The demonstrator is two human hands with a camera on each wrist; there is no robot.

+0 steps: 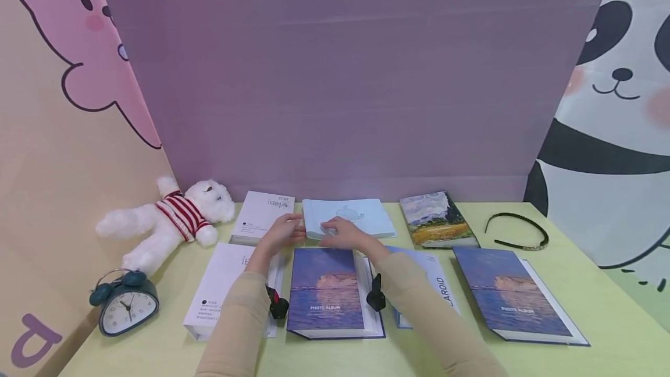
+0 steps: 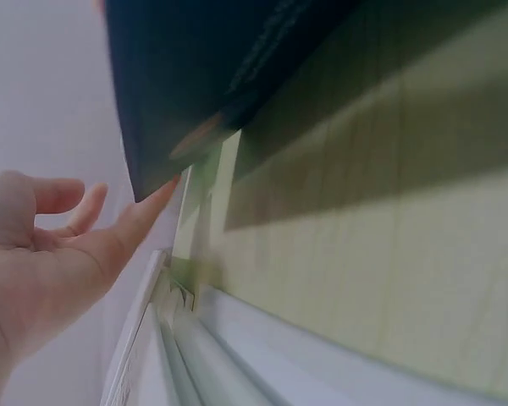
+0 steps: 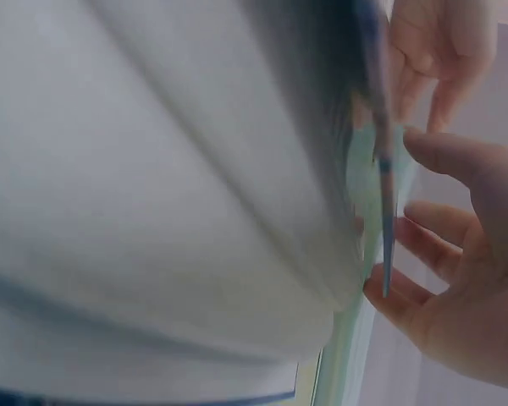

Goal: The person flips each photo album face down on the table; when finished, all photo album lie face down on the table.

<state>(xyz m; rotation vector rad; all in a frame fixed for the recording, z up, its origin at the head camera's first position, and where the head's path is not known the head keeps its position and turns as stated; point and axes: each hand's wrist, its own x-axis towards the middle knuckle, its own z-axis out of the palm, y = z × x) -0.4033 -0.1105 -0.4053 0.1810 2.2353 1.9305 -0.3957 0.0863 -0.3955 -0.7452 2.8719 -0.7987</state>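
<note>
A blue photo album (image 1: 325, 290) with a sea-cliff picture on its cover lies front middle, between my forearms. Behind it is a light blue book (image 1: 361, 214) with a whale drawing. My left hand (image 1: 285, 231) is by the whale book's left front corner; in the left wrist view an extended finger reaches to the edge of a dark blue cover (image 2: 186, 85). My right hand (image 1: 345, 233) is over the whale book's front edge. In the right wrist view its loosely bent fingers (image 3: 406, 300) lie at a cover's edge, beside thick white pages (image 3: 195, 186). Contact there is partly hidden.
White books lie at left, front (image 1: 217, 284) and back (image 1: 262, 214). To the right are a Polaroid album (image 1: 434, 272), a landscape-covered book (image 1: 437, 220), another photo album (image 1: 515, 292) and a black headband (image 1: 541, 231). A teddy bear (image 1: 178, 214) and an alarm clock (image 1: 128, 307) sit far left.
</note>
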